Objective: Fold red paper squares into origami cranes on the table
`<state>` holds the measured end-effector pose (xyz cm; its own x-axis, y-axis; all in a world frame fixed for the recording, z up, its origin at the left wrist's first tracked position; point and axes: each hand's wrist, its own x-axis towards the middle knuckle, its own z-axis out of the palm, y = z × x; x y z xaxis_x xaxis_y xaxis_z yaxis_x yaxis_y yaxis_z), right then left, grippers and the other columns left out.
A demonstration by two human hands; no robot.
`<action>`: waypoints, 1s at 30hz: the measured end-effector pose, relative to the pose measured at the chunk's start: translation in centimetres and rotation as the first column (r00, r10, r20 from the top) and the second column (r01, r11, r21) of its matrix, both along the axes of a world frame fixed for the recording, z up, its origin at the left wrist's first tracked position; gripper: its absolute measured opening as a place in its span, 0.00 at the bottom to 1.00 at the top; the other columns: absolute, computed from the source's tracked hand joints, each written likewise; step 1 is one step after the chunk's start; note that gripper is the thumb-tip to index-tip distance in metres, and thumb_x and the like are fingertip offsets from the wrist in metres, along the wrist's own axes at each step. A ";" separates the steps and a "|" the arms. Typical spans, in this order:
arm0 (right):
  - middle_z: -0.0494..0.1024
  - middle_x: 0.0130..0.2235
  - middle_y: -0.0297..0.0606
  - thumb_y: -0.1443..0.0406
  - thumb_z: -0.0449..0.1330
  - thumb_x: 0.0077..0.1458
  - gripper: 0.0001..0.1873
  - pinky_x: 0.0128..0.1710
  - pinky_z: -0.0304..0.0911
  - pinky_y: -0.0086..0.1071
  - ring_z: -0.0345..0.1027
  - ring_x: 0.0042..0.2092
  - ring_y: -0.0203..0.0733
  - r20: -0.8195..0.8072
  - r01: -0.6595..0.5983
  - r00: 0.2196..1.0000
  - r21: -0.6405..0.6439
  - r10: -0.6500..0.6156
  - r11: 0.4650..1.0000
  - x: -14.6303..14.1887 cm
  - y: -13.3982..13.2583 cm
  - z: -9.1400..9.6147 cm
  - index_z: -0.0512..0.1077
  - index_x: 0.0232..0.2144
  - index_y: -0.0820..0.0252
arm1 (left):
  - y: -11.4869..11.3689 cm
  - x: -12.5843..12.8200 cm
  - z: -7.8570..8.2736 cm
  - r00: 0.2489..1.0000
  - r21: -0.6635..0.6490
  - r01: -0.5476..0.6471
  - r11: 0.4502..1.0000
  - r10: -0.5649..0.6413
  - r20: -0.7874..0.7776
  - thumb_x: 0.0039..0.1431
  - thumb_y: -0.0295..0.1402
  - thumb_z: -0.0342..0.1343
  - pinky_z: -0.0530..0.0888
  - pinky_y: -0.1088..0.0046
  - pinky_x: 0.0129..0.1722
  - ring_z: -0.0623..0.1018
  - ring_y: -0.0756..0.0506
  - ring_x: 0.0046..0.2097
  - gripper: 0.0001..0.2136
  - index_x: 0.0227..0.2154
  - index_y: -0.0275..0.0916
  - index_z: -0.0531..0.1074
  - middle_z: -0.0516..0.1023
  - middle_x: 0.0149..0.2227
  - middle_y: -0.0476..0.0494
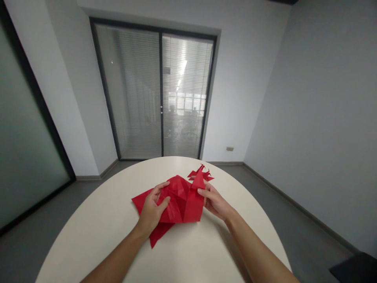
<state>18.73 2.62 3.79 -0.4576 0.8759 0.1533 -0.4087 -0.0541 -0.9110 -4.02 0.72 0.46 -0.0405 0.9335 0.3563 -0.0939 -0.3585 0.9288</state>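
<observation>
A large sheet of red origami paper (193, 208), creased and partly folded, is held up just over the round table. My left hand (153, 208) grips its left part, thumb on the near face and fingers along the upper edge. At the right side, my right hand (215, 200) pinches the paper below a pointed flap (199, 180) that stands upright. One corner hangs down toward me, and another points left. Behind the flap lie small red folded-paper figures (206, 175) with thin curled tips, partly hidden by the paper; their exact number is unclear.
The cream round table (97, 220) fills the lower middle of the view. Beyond it stands a black-framed glass door (161, 90) with blinds. A wall socket (229, 149) sits low on the far wall, and a dark object (357, 269) is at the lower right.
</observation>
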 end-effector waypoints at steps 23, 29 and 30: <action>0.81 0.43 0.33 0.63 0.74 0.43 0.31 0.40 0.69 0.31 0.75 0.38 0.38 -0.182 0.318 0.931 -0.020 -0.316 0.948 1.0 1.4 -0.5 0.69 0.50 0.51 | 0.7 -0.6 -0.7 0.995 -0.088 -0.051 0.995 0.059 0.081 0.48 0.37 0.64 0.75 0.58 0.50 0.77 0.36 0.54 0.27 0.53 0.39 0.70 0.74 0.56 0.36; 0.82 0.39 0.37 0.54 0.71 0.48 0.21 0.39 0.70 0.35 0.75 0.39 0.43 -0.100 0.342 0.936 0.029 -0.337 0.939 0.1 1.5 -0.6 0.74 0.43 0.55 | 1.2 -0.4 -1.0 0.992 -0.108 -0.052 0.993 0.064 0.105 0.49 0.40 0.67 0.73 0.59 0.55 0.75 0.37 0.57 0.27 0.52 0.40 0.69 0.74 0.57 0.35; 0.82 0.39 0.37 0.53 0.71 0.48 0.21 0.39 0.70 0.36 0.75 0.39 0.44 -0.082 0.353 0.933 0.028 -0.350 0.935 0.0 1.6 -0.7 0.74 0.42 0.56 | 1.2 -0.3 -1.0 0.989 -0.140 -0.023 0.990 0.044 0.143 0.49 0.40 0.68 0.75 0.58 0.53 0.76 0.38 0.55 0.29 0.53 0.40 0.67 0.74 0.56 0.35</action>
